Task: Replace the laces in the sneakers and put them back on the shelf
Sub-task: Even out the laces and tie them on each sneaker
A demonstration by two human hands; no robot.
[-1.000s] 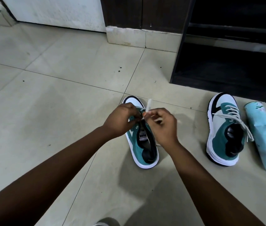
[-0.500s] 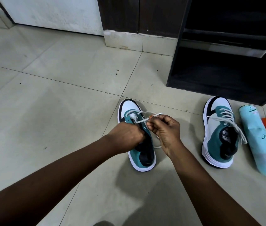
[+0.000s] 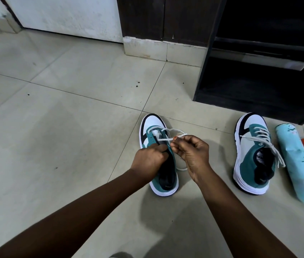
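Two hands work over one teal-and-white sneaker (image 3: 163, 180) on the tiled floor (image 3: 54, 146). The left hand (image 3: 148, 161) is curled over the shoe's tongue area, gripping its upper edge. Just beside it, the right hand (image 3: 194, 155) pinches a white lace (image 3: 168, 134) between thumb and fingertips; from the pinch the lace loops ahead to the front eyelets, and a slack length trails below the hand onto the floor. Well right of the grip stands the second sneaker (image 3: 252, 155), laced, with a pale blue bottle (image 3: 296, 164) lying beside it. Beyond them is the dark shelf (image 3: 259, 101).
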